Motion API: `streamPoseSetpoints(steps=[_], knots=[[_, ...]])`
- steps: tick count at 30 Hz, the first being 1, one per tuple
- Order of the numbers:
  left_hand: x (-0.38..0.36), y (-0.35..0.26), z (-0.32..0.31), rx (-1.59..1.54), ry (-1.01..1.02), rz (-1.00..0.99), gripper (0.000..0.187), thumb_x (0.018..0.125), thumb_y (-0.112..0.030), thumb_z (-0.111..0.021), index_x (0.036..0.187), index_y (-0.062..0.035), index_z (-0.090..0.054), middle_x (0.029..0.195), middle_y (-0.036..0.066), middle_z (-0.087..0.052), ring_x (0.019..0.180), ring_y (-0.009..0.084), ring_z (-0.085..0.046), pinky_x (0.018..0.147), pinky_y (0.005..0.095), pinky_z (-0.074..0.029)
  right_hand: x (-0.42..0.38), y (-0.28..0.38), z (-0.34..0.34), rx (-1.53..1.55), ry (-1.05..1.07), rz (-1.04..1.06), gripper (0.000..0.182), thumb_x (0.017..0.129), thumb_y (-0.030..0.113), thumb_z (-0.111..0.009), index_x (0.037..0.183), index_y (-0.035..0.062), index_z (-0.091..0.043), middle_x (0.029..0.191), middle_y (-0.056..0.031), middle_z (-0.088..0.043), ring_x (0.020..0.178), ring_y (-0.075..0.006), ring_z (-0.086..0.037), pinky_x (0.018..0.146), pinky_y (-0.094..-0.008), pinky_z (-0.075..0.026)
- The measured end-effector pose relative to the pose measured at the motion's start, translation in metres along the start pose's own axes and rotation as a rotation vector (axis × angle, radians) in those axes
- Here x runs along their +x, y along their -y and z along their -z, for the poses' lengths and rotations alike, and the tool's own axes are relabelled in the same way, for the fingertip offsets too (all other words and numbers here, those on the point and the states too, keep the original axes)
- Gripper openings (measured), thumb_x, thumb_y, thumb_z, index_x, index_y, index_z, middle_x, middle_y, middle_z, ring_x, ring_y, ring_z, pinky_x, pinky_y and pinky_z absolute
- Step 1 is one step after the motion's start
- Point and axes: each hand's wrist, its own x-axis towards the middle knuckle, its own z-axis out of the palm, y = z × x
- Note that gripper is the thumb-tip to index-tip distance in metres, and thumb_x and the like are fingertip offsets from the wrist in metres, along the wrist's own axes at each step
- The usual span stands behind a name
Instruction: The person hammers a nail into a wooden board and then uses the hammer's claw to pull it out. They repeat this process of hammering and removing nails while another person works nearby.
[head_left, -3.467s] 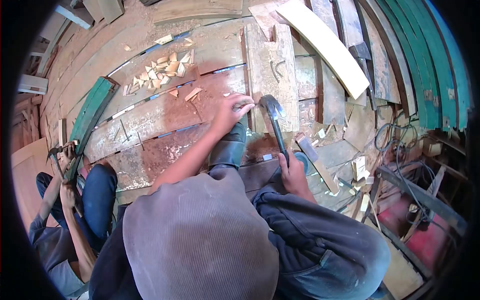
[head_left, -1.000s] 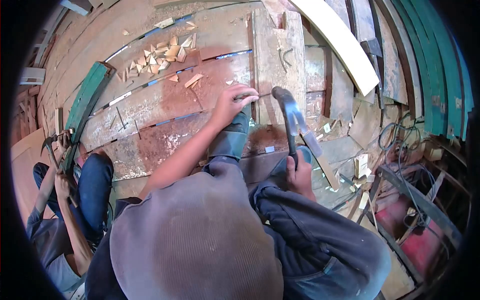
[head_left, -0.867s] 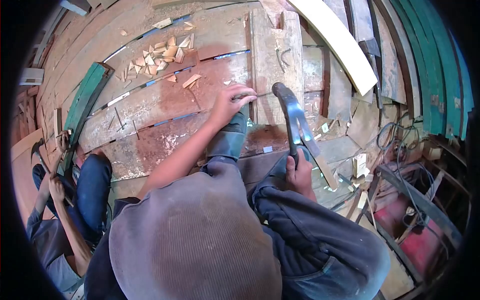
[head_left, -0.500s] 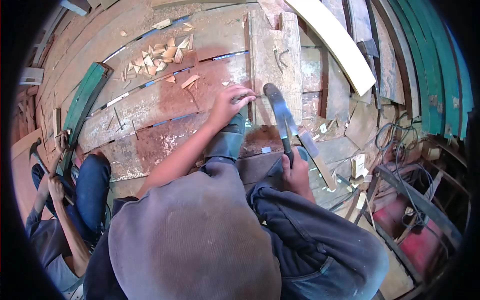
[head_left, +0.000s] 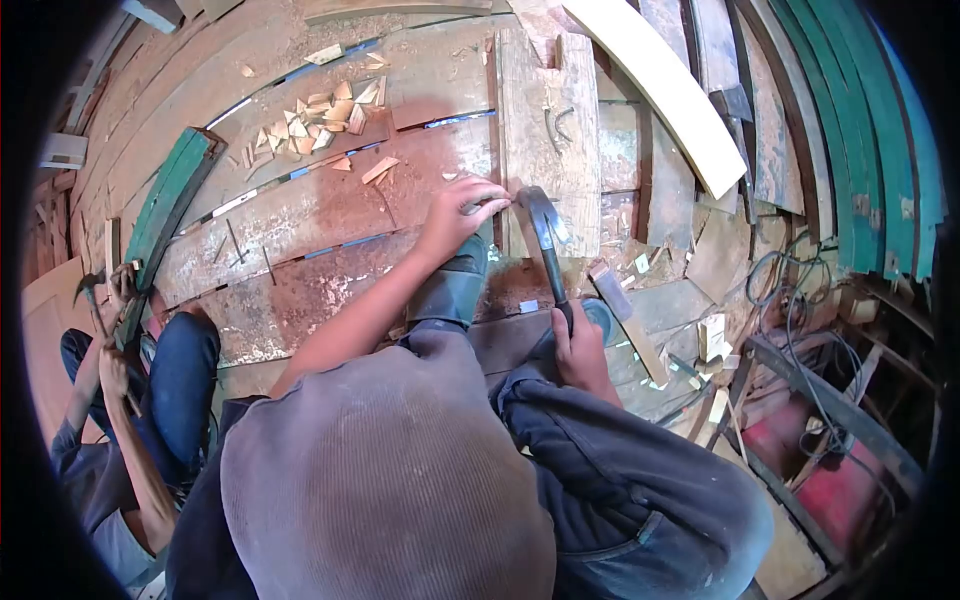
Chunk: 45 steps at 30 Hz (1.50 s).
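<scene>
My right hand (head_left: 583, 352) is wrapped round the dark handle of a claw hammer (head_left: 548, 250). The hammer's head lies over the lower part of a notched wooden board (head_left: 578, 190), close to the fingertips of my left hand (head_left: 460, 212). Those fingers pinch a thin nail, mostly hidden now between fingertips and hammer head, at the board's left edge. A couple of bent nails (head_left: 557, 130) rest on the board above the hammer. My left shoe (head_left: 447, 288) is just below the left hand, near the board's lower end.
Wood offcuts (head_left: 318, 118) are heaped on the plank floor, with loose nails (head_left: 236, 243) nearer. A green beam (head_left: 172, 190) stands left, beside another person holding a hammer (head_left: 100, 310). A pale curved plank (head_left: 680, 90) lies right, cables (head_left: 800, 270) beyond.
The hammer has swung so its head sits closer to my left fingertips, its handle more upright. My right hand moved slightly left and down; my left hand keeps its pinch.
</scene>
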Motion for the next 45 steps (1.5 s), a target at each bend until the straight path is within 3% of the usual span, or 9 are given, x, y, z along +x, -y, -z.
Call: streamPoseSetpoints(steps=[18, 23, 26, 33, 36, 42, 45], knots=[[0.0, 0.002, -0.001, 0.034, 0.007, -0.027, 0.013, 0.083, -0.01, -0.075, 0.095, -0.0038, -0.074, 0.091, 0.01, -0.072, 0.085, 0.0211, -0.067, 0.079, 0.032, -0.051, -0.004, -0.001, 0.008, -0.028, -0.003, 0.034, 0.024, 0.099, 0.026, -0.056, 0.104, 0.0027, -0.052, 0.076, -0.0281, -0.061, 0.078, -0.0511, -0.06, 0.062, -0.0505, -0.045], [-0.001, 0.0, -0.002, 0.018, -0.044, -0.085, 0.013, 0.081, -0.009, -0.076, 0.093, -0.0035, -0.073, 0.09, 0.009, -0.071, 0.084, 0.0216, -0.067, 0.078, 0.0321, -0.052, 0.004, 0.0, 0.0, 0.042, 0.015, -0.075, 0.027, 0.101, 0.028, -0.051, 0.1, 0.001, -0.054, 0.074, -0.0273, -0.059, 0.077, -0.0503, -0.059, 0.062, -0.0484, -0.045], [-0.002, 0.002, -0.003, 0.036, -0.048, -0.127, 0.014, 0.081, -0.009, -0.076, 0.094, -0.0037, -0.073, 0.091, 0.009, -0.071, 0.085, 0.0225, -0.067, 0.079, 0.0326, -0.052, 0.003, -0.004, -0.001, 0.1, 0.004, -0.113, 0.028, 0.102, 0.028, -0.051, 0.1, 0.0007, -0.055, 0.072, -0.0257, -0.058, 0.073, -0.0491, -0.058, 0.061, -0.0466, -0.044], [-0.003, 0.004, -0.002, 0.052, -0.026, -0.142, 0.015, 0.082, -0.004, -0.075, 0.096, -0.0029, -0.071, 0.095, 0.009, -0.07, 0.09, 0.0205, -0.067, 0.082, 0.0319, -0.052, -0.003, -0.013, -0.002, 0.168, -0.019, -0.118, 0.033, 0.103, 0.033, -0.049, 0.099, 0.0, -0.054, 0.067, -0.0206, -0.053, 0.061, -0.0371, -0.056, 0.059, -0.0411, -0.043], [-0.006, 0.004, -0.001, 0.043, -0.02, -0.085, 0.016, 0.083, -0.003, -0.074, 0.098, -0.0024, -0.07, 0.097, 0.009, -0.069, 0.09, 0.0209, -0.067, 0.083, 0.0317, -0.051, -0.006, -0.01, 0.004, 0.199, 0.017, -0.127, 0.034, 0.103, 0.034, -0.049, 0.099, 0.0002, -0.055, 0.065, -0.0203, -0.053, 0.06, -0.0364, -0.056, 0.058, -0.0414, -0.043], [-0.003, 0.001, -0.002, 0.059, -0.05, -0.047, 0.017, 0.084, -0.005, -0.073, 0.101, -0.0025, -0.069, 0.098, 0.01, -0.069, 0.09, 0.0212, -0.066, 0.082, 0.0309, -0.051, -0.004, -0.005, 0.005, 0.117, 0.051, -0.092, 0.029, 0.101, 0.03, -0.053, 0.101, 0.001, -0.055, 0.066, -0.0221, -0.055, 0.064, -0.045, -0.058, 0.058, -0.0438, -0.044], [0.0, 0.002, -0.003, 0.04, -0.058, -0.059, 0.014, 0.085, -0.008, -0.073, 0.097, -0.0032, -0.069, 0.091, 0.009, -0.067, 0.08, 0.0211, -0.064, 0.073, 0.0313, -0.051, 0.001, 0.005, 0.004, 0.048, 0.029, -0.044, 0.026, 0.1, 0.028, -0.054, 0.103, 0.0023, -0.054, 0.068, -0.024, -0.057, 0.07, -0.0483, -0.059, 0.059, -0.046, -0.045]])
